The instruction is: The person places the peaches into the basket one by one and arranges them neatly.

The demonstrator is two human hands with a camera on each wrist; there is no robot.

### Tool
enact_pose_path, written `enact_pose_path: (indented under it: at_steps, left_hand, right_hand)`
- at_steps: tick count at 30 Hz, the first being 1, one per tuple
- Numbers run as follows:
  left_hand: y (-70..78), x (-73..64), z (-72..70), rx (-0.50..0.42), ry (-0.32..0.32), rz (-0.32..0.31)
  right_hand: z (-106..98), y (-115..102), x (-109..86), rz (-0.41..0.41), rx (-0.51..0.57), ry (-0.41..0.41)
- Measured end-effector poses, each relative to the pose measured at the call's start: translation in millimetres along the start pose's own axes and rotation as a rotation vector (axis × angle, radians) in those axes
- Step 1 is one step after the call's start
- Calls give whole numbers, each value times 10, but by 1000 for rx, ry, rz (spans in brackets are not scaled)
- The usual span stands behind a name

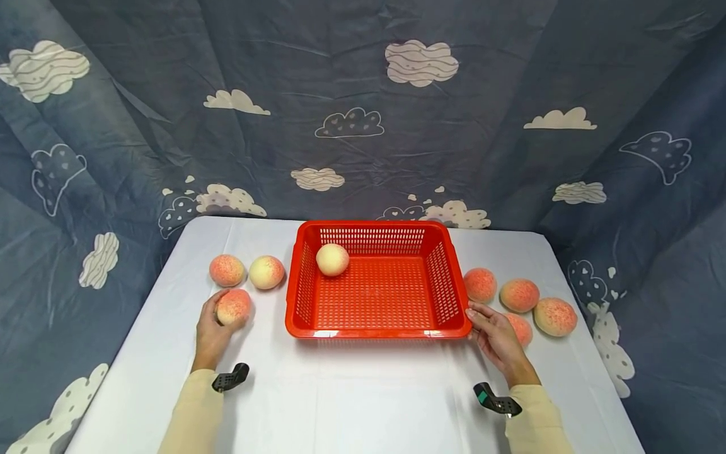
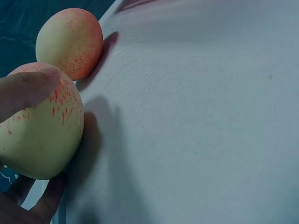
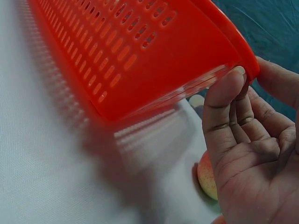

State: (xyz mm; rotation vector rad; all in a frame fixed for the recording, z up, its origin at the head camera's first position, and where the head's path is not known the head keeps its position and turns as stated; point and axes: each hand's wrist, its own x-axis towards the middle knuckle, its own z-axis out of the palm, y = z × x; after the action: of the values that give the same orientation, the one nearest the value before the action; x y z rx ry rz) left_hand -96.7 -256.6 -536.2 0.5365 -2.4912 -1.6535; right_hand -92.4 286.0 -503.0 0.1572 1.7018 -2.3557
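My left hand (image 1: 212, 329) grips a pink and cream peach (image 1: 234, 307) at the table's left side. In the left wrist view the thumb lies over this peach (image 2: 44, 126) and fingertips support it from below. A shallow red plastic basket (image 1: 368, 333) with slotted walls stands mid-table, holding one pale peach (image 1: 332, 260) at its left. My right hand (image 1: 499, 340) pinches the basket's near right corner. Seen from the right wrist, thumb and fingers close on the rim of the basket (image 3: 187, 51), whose underside shows above the table with a shadow beneath.
Two more peaches, one redder (image 1: 227, 270) and one yellower (image 1: 266, 272), lie behind my left hand. Several peaches, among them a red one (image 1: 480, 285) and a speckled one (image 1: 555, 316), lie right of the basket. A dark cloud-print cloth (image 1: 351, 75) hangs behind the white table (image 1: 363, 403).
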Motion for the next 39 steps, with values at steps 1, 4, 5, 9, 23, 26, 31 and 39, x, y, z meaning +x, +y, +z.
enact_pose_path:
  at_steps: [1,4,5,9,23,26,31,39]
  left_hand:
    - [-1,1,2,9,3,-8]
    - [-5,-1,13,23,13,-27]
    - [-7,-3,17,27,18,-32]
    - [-2,-14,21,19,28,-50]
    - [247,-29,19,-3,31,-13]
    - [317,-6,17,-4,42,-2]
    - [444,-1,21,-7,31,38]
    - [739,42,22,-20,-1,166]
  right_hand:
    - [0,-3,-1,-3,3,-5]
    - [-6,-15,1,-6,0,-11]
    - [-6,-21,4,-4,-8,-10]
    - [4,-41,30,26,-55,20]
    - [6,-26,35,37,-42,32]
    - [3,-27,31,39,-41,35]
    - [3,-27,11,38,-41,40]
    - [14,-28,-9,24,-33,19]
